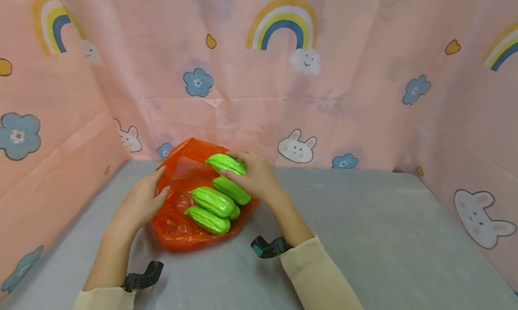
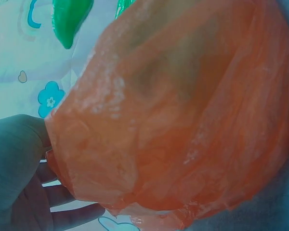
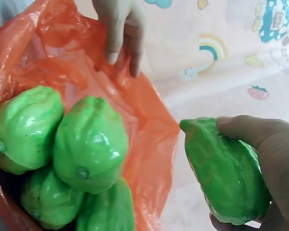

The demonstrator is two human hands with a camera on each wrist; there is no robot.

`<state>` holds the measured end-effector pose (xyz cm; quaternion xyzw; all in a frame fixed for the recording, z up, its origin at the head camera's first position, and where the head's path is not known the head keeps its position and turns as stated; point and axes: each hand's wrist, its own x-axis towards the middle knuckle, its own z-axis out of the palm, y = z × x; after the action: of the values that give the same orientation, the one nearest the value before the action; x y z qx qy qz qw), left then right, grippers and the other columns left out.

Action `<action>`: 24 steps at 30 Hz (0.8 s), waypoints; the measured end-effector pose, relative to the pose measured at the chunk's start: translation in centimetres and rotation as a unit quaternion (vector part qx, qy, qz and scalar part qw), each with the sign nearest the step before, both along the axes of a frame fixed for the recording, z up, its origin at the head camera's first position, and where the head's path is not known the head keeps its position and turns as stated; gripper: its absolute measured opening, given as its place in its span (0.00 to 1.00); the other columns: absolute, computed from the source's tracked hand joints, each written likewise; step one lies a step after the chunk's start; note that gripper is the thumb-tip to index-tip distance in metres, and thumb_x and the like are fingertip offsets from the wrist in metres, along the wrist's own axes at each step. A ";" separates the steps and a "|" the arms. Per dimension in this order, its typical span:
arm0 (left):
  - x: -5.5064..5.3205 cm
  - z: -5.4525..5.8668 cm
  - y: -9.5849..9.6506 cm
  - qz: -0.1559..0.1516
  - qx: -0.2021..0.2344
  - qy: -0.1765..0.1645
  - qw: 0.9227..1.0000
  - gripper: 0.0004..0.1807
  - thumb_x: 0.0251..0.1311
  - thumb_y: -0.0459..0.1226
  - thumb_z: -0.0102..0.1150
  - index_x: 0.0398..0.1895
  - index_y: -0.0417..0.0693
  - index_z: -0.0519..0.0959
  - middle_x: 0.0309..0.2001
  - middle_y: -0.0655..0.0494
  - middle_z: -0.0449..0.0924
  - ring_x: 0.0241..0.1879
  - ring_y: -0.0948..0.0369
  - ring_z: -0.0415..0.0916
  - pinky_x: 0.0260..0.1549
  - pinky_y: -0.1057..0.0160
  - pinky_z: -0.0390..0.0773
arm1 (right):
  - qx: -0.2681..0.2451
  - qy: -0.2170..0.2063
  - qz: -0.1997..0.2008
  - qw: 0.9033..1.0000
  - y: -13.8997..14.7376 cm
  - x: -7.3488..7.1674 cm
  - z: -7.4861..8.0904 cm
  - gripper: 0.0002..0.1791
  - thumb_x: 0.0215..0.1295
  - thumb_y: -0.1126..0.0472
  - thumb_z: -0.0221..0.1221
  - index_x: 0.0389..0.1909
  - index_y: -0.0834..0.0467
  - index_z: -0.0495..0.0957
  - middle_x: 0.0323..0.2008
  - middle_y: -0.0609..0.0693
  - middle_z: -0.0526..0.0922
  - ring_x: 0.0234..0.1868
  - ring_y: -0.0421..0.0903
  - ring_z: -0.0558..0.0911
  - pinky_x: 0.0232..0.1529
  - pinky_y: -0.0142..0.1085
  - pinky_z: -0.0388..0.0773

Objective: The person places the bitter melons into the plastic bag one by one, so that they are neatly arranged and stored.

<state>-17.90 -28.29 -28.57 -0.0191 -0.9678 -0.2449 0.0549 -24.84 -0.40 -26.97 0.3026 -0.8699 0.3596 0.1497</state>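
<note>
My right hand grips a bright green, ridged bitter melon with a pointed end, thumb on one side and fingers on the other. It is beside the mouth of an orange-red plastic bag, raised over the other melons. Inside the bag several more bitter melons lie stacked, glossy and alike. My left hand is at the bag's left rim, holding the thin plastic between thumb and fingers. In the left wrist view the bag's outer wall hides most of the contents.
A grey tabletop lies under the bag. Pink cloth walls with rainbows, flowers and rabbits stand behind and at both sides. Dark wrist devices sit at both sleeves.
</note>
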 end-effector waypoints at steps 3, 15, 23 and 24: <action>-0.2 0.0 0.3 -0.001 0.001 -0.004 1.000 0.37 0.74 0.41 0.50 0.80 0.40 0.51 0.76 0.32 0.59 0.73 0.33 0.59 0.68 0.30 0.63 | 0.006 0.002 -0.006 1.000 0.0 -0.1 -0.5 0.28 0.64 0.46 0.67 0.61 0.54 0.81 0.55 0.51 0.85 0.54 0.48 0.83 0.52 0.43 0.83; -0.3 0.0 0.3 -0.008 -0.001 0.004 1.000 0.37 0.73 0.40 0.50 0.80 0.38 0.51 0.76 0.32 0.59 0.73 0.33 0.59 0.68 0.30 0.63 | 0.051 -0.035 -0.008 0.998 -1.3 -0.1 -1.7 0.28 0.65 0.44 0.65 0.63 0.53 0.79 0.58 0.50 0.83 0.53 0.47 0.82 0.51 0.42 0.82; -0.3 -0.1 0.3 -0.007 0.001 -0.002 1.000 0.37 0.73 0.40 0.50 0.80 0.38 0.51 0.76 0.32 0.59 0.73 0.33 0.59 0.68 0.30 0.63 | 0.072 -0.033 -0.011 0.997 -1.6 -0.2 -2.4 0.27 0.65 0.43 0.64 0.62 0.52 0.80 0.54 0.49 0.85 0.48 0.46 0.82 0.46 0.38 0.81; -0.3 -0.1 0.3 -0.007 0.002 -0.003 1.000 0.37 0.73 0.40 0.50 0.80 0.38 0.51 0.76 0.32 0.59 0.73 0.33 0.59 0.68 0.30 0.63 | 0.073 -0.035 -0.011 0.997 -1.7 -0.1 -2.5 0.27 0.65 0.43 0.64 0.62 0.51 0.80 0.54 0.49 0.85 0.47 0.45 0.82 0.44 0.38 0.81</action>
<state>-18.16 -28.01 -28.71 -0.0248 -0.9674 -0.2469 0.0504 -24.98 -2.06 -29.45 0.2902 -0.9018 0.3038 0.1006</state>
